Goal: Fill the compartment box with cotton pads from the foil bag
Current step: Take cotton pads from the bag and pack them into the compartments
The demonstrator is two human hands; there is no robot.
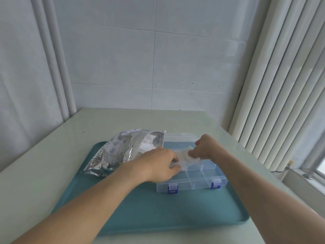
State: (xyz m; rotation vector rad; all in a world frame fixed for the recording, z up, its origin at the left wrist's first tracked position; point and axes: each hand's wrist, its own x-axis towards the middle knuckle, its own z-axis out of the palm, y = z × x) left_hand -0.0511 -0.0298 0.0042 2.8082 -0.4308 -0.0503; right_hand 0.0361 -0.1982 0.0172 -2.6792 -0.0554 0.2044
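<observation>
While over clear compartment box (197,180) on teal tray (158,213): left hand (158,164), right hand (204,147) pinching cotton pads (182,156); foil bag (123,150) alongside.

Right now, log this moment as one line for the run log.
hands: left and right both grip cotton pads | over: open compartment box | foil bag: open, left of box

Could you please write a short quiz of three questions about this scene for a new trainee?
1. True or false: the compartment box stands on the teal tray.
2. Which side of the box does the foil bag lie on? A) the person's left B) the person's right C) inside it
3. Fill in: both hands hold white cotton ____ over the box.

Key
1. True.
2. A.
3. pads; the left hand and the right hand grip them together.
</observation>
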